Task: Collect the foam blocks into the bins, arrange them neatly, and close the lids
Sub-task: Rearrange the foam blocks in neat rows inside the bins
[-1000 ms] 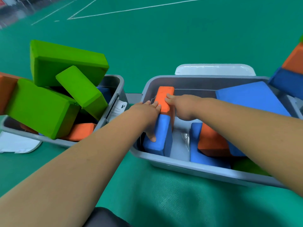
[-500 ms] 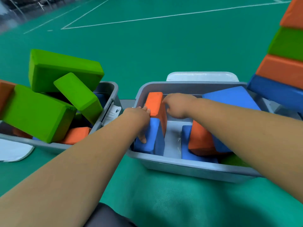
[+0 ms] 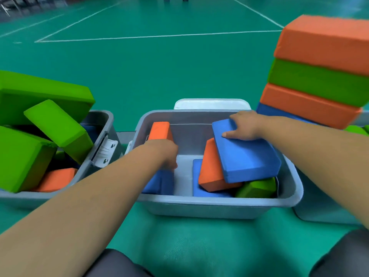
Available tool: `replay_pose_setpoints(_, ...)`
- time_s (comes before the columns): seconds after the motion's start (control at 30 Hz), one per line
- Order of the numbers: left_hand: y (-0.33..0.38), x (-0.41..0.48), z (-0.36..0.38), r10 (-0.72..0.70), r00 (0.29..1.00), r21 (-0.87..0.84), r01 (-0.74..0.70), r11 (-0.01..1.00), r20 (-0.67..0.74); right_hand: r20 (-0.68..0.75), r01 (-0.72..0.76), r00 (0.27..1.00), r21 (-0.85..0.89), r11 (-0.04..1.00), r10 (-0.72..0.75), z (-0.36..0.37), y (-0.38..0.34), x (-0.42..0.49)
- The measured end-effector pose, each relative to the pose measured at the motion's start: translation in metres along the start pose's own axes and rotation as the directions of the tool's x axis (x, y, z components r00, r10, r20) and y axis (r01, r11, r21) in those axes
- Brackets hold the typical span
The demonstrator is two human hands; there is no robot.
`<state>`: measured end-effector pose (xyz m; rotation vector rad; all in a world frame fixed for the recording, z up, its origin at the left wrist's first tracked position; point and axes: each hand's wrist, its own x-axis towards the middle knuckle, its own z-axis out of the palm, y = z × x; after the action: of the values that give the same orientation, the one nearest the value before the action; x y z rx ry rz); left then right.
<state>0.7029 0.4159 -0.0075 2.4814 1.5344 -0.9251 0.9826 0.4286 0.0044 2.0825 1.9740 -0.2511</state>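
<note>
The right hand is stretched over the grey plastic bin at centre frame, where the tilted flat blue foam block is grasped; the grip of the lowered left hand cannot be told.

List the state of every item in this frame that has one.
middle bin: open, part filled.
lid: off, behind the middle bin.
left bin: open, green blocks heaped above its rim.
big blue block: tilted, leaning on the orange block.
right grip: holds the big blue block's far corner.
left grip: on the upright blue block; hold unclear.
tall orange block: standing on end by the bin's left wall.
</note>
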Motion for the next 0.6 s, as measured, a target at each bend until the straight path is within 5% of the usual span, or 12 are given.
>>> replay_pose_setpoints(0.27,0.008,0.008,0.021,0.131,0.990,-0.142,-0.137,0.980,-0.049,0.008,-0.004,1.000,-0.063,0.998,0.004,-0.005,0.001,0.011)
replay_pose_setpoints(0.4,0.017,0.011,0.027,0.191,0.979,-0.244,-0.205,0.948,-0.076,0.023,-0.025,0.999,0.057,0.998,0.024,-0.007,0.003,0.015)
replay_pose_setpoints(0.5,0.028,0.007,0.027,0.204,0.977,-0.540,-0.207,0.816,-0.066,0.039,0.016,0.999,0.146,0.989,-0.022,-0.010,0.002,0.016)
replay_pose_setpoints(0.6,0.043,0.008,0.032,0.274,0.961,-0.813,-0.139,0.566,0.026,-0.004,0.047,0.999,0.148,0.988,-0.047,-0.014,-0.001,0.016)
